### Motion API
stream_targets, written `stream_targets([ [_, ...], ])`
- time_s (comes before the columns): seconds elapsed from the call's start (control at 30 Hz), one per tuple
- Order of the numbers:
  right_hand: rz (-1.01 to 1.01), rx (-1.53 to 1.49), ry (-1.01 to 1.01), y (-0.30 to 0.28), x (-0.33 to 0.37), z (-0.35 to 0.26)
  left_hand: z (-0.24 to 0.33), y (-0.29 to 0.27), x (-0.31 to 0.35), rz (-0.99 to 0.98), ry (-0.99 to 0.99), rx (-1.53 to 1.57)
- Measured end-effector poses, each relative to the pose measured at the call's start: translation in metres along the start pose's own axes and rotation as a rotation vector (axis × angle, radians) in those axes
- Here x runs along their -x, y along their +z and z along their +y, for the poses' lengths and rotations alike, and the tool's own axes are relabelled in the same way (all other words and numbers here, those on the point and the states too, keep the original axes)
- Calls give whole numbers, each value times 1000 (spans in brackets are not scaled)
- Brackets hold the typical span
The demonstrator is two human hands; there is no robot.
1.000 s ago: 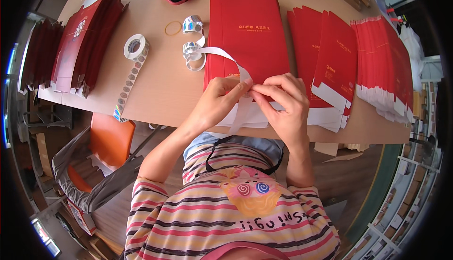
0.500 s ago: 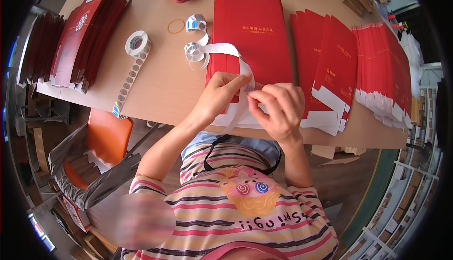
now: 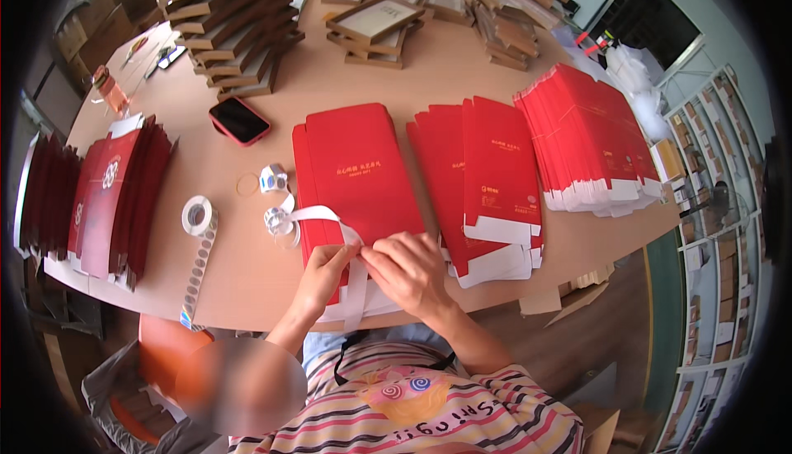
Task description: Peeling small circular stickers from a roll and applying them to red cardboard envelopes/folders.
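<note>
A white strip of sticker backing runs from a small unrolled roll across the red stack and hangs down toward the table's near edge. My left hand pinches this strip between thumb and finger. Right beside it, my right hand has its thumb and fingers pinched together at the strip's edge; whatever lies between the tips is hidden. Under both hands lies a stack of flat red cartons with white flaps. Another small sticker roll stands just behind the unrolled one.
Fanned red cartons and a thick carton stack lie on the right. More red cartons stand far left. A larger sticker roll, a phone and a rubber band are nearer. Stacked frames rise behind.
The view has tilted up, bringing the frames at the back into sight. My right fingertips have come closer to my left thumb, and the sticker seen between them earlier is now covered.
</note>
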State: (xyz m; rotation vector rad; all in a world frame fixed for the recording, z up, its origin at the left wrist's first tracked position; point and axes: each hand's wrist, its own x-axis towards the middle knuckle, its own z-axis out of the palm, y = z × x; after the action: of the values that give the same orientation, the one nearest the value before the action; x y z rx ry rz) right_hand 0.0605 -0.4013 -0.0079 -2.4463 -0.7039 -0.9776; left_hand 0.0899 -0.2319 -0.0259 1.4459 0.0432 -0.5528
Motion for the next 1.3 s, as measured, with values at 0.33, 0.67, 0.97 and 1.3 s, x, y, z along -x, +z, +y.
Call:
stream_targets([
  [0.33,5,144,-221,-2,9,-2,8,5,10,146,-13,-113],
  [0.67,-44,161,-354,3,2,11,21,0,-9,56,-116,-48],
  [0.97,17,-175,92,13,2,9,12,-3,-1,-8,-90,66],
  [1.3,-41,97,-17,19,0,-9,-1,-3,-10,26,-31,26],
])
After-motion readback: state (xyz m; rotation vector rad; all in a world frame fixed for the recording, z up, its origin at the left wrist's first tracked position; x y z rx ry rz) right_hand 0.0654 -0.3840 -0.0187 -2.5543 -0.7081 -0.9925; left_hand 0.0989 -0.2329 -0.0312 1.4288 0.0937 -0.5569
